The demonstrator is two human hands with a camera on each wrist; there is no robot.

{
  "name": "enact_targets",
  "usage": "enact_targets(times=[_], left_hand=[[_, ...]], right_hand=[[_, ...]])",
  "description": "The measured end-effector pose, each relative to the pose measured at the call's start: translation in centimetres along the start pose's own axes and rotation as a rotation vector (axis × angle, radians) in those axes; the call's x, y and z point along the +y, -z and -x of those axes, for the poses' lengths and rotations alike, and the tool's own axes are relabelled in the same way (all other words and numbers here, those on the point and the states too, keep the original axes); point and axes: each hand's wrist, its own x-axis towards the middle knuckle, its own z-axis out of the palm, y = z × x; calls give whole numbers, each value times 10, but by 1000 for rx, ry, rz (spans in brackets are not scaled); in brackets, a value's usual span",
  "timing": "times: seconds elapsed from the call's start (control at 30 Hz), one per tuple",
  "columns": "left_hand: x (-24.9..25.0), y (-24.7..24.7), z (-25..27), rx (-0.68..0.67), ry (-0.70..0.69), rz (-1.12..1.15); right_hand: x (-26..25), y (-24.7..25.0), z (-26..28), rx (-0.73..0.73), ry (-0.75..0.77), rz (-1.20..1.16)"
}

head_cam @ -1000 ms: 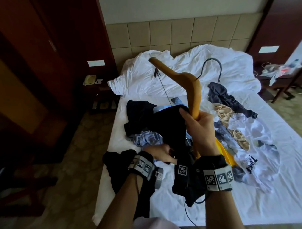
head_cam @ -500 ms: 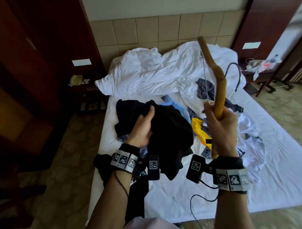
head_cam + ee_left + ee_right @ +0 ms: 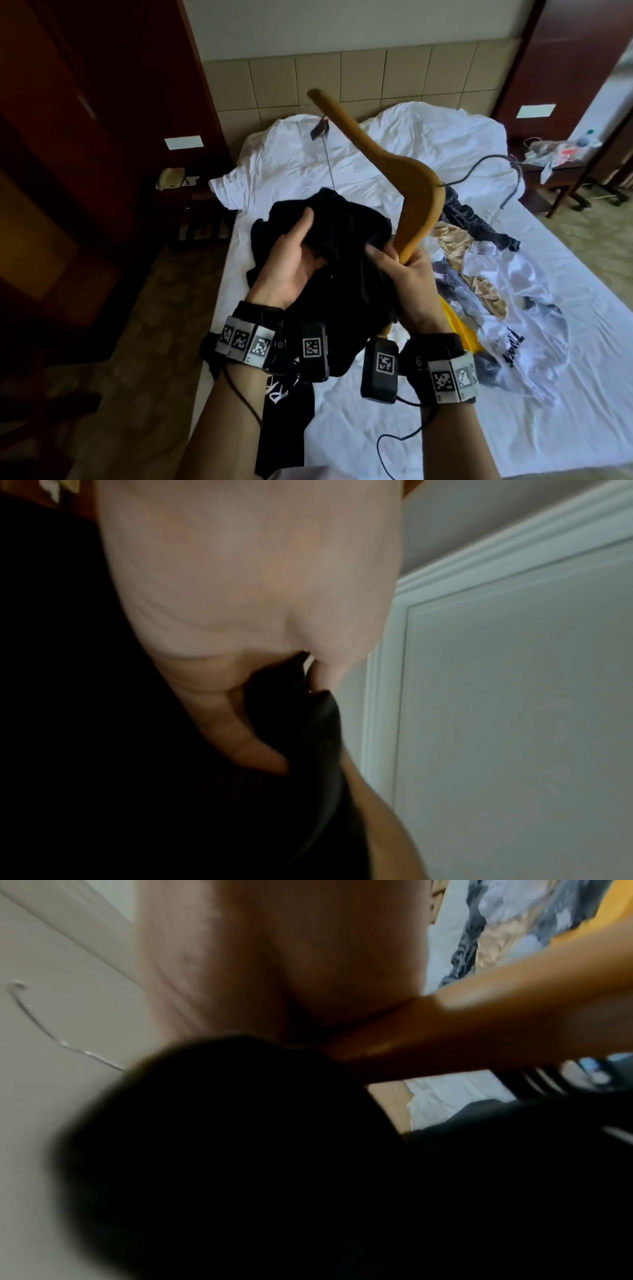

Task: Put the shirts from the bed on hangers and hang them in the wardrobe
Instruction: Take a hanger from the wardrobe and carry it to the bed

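Note:
I hold a black shirt (image 3: 346,274) up over the bed's near left part. My left hand (image 3: 294,253) grips a bunch of its cloth, thumb up and fingers buried in the folds. My right hand (image 3: 407,277) grips one arm of a wooden hanger (image 3: 404,178), whose other arm points up and left and whose dark metal hook (image 3: 493,171) reaches right. The black shirt (image 3: 103,750) fills the lower left of the left wrist view below my left hand (image 3: 246,588). In the right wrist view the black shirt (image 3: 274,1164) and the wooden hanger (image 3: 479,1020) are blurred.
More clothes lie on the white bed (image 3: 445,411): a white printed shirt (image 3: 520,301), a dark grey garment (image 3: 469,219), beige cloth (image 3: 479,287), something yellow (image 3: 462,329). Dark wooden furniture (image 3: 85,137) stands on the left. A small table (image 3: 555,171) with clutter is at the right.
My hands came together: the hanger swung from upright to leaning left, its lower arm now against the black shirt. My left hand lifted the shirt higher.

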Motion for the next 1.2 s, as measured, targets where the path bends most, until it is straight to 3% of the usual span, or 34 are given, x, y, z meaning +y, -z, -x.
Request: enact_targets(times=[0.1, 0.2, 0.27, 0.33, 0.4, 0.5, 0.57, 0.63, 0.7, 0.77, 0.87, 0.97, 1.07, 1.2], left_hand=[[-8, 12, -5, 8, 9, -211], [-8, 28, -6, 50, 80, -761], [-11, 39, -5, 82, 21, -1111], [-13, 44, -4, 35, -96, -1220], [-9, 41, 0, -82, -163, -1188], [-4, 26, 11, -348, -22, -1110], [-10, 16, 18, -439, -74, -1135], [-21, 14, 11, -369, -228, -1184], [-21, 18, 2, -219, -332, -1093], [-15, 22, -2, -83, -351, -952], [-4, 18, 2, 52, -302, -517], [8, 5, 11, 46, -266, -174], [18, -8, 22, -29, -271, -1], [27, -24, 34, -47, -301, 124]], right_hand=[[2, -10, -3, 2, 24, -95], [-1, -15, -7, 34, 31, -66], [-3, -14, -10, 72, 41, 40], [-2, -12, -10, 98, 49, 115], [0, -13, -10, 108, 37, 123], [2, -14, -10, 124, 6, 97], [1, -15, -10, 128, 4, 110], [-1, -12, -8, 103, 3, 105], [-4, -3, -6, 100, 22, 108], [-11, 6, -3, 93, 78, 150], [-16, 16, 2, 93, 152, 196], [-13, 19, 4, 122, 143, 192], [-7, 17, 4, 163, 78, 106], [-4, 8, 8, 98, 48, 94]])
